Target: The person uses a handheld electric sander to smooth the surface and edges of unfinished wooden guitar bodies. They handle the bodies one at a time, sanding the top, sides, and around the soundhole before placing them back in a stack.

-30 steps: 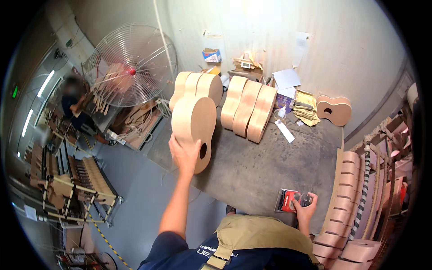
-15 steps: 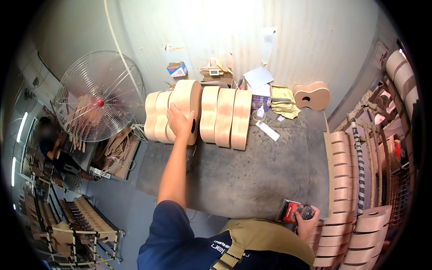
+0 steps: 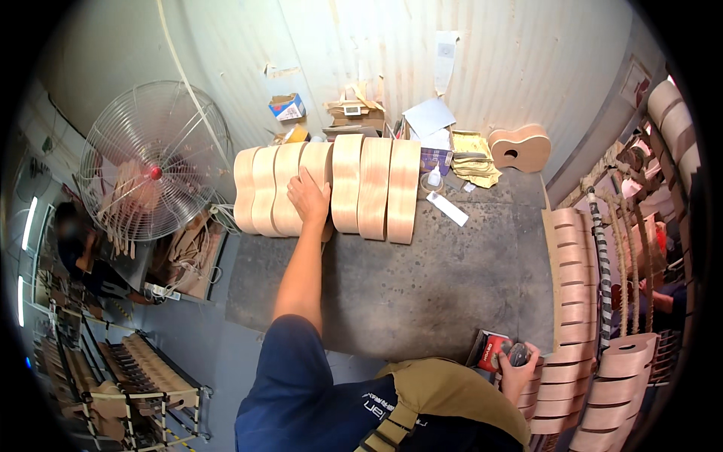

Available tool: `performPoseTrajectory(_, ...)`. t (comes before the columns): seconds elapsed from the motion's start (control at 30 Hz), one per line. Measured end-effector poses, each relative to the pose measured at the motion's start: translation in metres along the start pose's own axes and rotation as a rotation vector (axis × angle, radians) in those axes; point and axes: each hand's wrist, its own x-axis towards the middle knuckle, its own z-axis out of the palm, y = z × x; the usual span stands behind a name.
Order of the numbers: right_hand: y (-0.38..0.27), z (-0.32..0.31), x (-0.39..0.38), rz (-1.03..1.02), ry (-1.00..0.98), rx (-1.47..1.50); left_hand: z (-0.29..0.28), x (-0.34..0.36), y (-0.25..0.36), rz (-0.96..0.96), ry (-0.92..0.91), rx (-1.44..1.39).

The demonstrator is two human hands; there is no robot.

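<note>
Left hand spread on a ukulele body in a row of seven, right hand round a sander

At the far left a caged fan point(image 3: 157, 172) stands beside the workbench point(image 3: 422, 301). On the bench's far left part, three pale ukulele bodies point(image 3: 263, 192) stand side by side, long axes parallel and running near to far, waisted rims showing. Just right of them, in the same direction, is the body under the hand point(image 3: 318, 162); its soundhole is out of sight, so which end is the neck end I cannot tell. The left hand point(image 3: 309, 197) lies across its rim, fingers spread and pointing far; whether it grips or only rests, I cannot tell. Next to it on the right, three more bodies point(image 3: 374, 188) line up near to far, slightly fanned.

Farther right are a white bottle point(image 3: 434, 177), a white strip point(image 3: 446, 209) and a stack of yellow sheets point(image 3: 473, 158). Beyond these, by the wall, a single body point(image 3: 525, 151) rests on its edge, long axis left to right, soundhole face turned near, narrower end leftward.

At the bench's near right, well apart from the left hand, the right hand point(image 3: 520, 369) is curled around a red and black palm sander point(image 3: 493, 349). Stacked bodies point(image 3: 570, 286) run near to far along the right edge.
</note>
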Motion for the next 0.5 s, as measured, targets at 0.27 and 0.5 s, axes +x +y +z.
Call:
performPoseTrajectory(0.27, -0.005, 0.003, 0.005, -0.051, -0.024, 0.044, -0.017, -0.046, 0.020, 0.138, 0.113, -0.412)
performPoseTrajectory(0.5, -0.012, 0.004, 0.015, -0.075, -0.071, 0.032, -0.013, -0.106, 0.025, 0.114, -0.054, -0.341)
